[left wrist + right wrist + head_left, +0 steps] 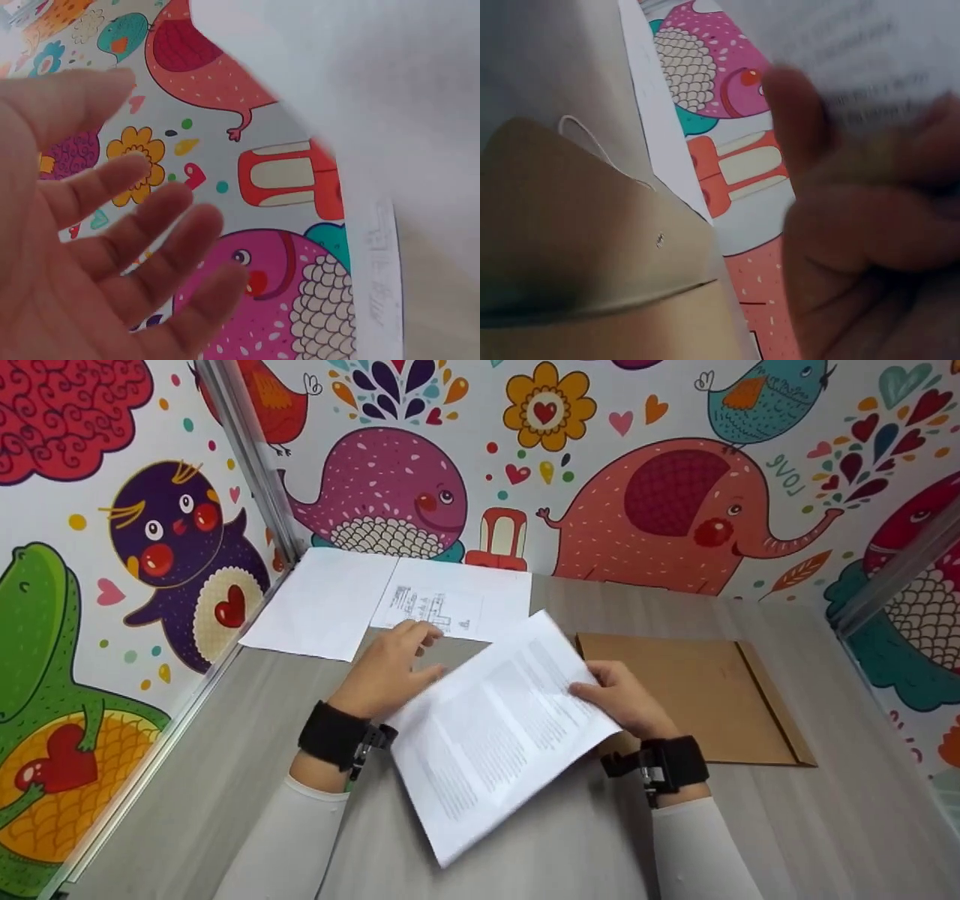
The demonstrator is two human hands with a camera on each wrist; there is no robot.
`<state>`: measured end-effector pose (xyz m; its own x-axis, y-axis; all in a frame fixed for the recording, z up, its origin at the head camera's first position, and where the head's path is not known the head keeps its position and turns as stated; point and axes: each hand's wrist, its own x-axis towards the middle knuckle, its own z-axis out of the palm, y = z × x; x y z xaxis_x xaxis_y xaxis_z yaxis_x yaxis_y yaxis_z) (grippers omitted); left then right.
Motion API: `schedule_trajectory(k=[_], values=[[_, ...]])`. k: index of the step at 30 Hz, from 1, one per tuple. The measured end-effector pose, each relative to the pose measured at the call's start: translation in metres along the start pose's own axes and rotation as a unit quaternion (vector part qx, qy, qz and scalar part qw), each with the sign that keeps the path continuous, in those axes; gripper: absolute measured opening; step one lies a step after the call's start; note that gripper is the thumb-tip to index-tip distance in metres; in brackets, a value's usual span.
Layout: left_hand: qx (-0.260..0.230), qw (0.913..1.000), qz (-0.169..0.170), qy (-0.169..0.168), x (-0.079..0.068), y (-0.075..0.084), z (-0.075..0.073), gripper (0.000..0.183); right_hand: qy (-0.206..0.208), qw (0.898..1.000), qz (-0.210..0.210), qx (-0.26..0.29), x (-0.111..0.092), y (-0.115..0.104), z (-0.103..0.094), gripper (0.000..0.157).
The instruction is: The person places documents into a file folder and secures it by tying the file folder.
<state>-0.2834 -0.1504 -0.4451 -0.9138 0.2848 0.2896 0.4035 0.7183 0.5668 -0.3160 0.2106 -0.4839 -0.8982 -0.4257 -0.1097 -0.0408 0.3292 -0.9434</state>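
Note:
My right hand [626,697] pinches the right edge of a printed sheet of paper [502,735], thumb on the printed face. The sheet is tilted in front of me, above the table, with columns of small text. My left hand [394,667] is beside the sheet's upper left edge, fingers spread and relaxed; in the left wrist view its palm [45,262] holds nothing. Beyond it lie a blank white sheet [319,600] and a sheet with a printed drawing [465,596], side by side.
A flat brown kraft envelope [697,690] lies on the table right of my right hand; a thin white string [592,139] shows at it in the right wrist view. Walls with cartoon animals [645,525] enclose the grey table [847,810] at the back and sides.

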Motion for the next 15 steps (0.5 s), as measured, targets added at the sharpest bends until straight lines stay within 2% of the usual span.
schedule_trajectory(k=[2, 4, 6, 8, 10, 12, 15], values=[[-0.051, 0.9983, 0.025, -0.011, -0.001, 0.009, 0.0, 0.034, -0.037, 0.999, -0.003, -0.018, 0.001, -0.001, 0.004, 0.026], [-0.093, 0.994, 0.053, -0.022, -0.001, 0.019, 0.003, 0.031, -0.057, 0.998, -0.005, -0.03, 0.004, -0.001, 0.008, 0.025], [-0.096, 0.9917, 0.082, -0.024, 0.003, 0.03, 0.009, 0.031, -0.069, 0.997, -0.006, -0.035, 0.007, -0.001, 0.012, 0.024], [-0.042, 0.9923, 0.115, -0.019, 0.01, 0.037, 0.018, 0.031, -0.079, 0.996, -0.012, -0.047, 0.01, 0.001, 0.017, 0.024], [0.034, 0.9884, 0.147, -0.021, 0.022, 0.043, 0.027, 0.034, -0.087, 0.994, -0.024, -0.068, 0.014, 0.005, 0.021, 0.023], [0.112, 0.9772, 0.175, -0.044, 0.037, 0.047, 0.036, 0.037, -0.09, 0.991, -0.037, -0.087, 0.015, 0.007, 0.024, 0.023], [0.192, 0.9548, 0.195, -0.117, 0.058, 0.051, 0.051, 0.042, -0.09, 0.989, -0.052, -0.107, 0.016, 0.009, 0.027, 0.021]])
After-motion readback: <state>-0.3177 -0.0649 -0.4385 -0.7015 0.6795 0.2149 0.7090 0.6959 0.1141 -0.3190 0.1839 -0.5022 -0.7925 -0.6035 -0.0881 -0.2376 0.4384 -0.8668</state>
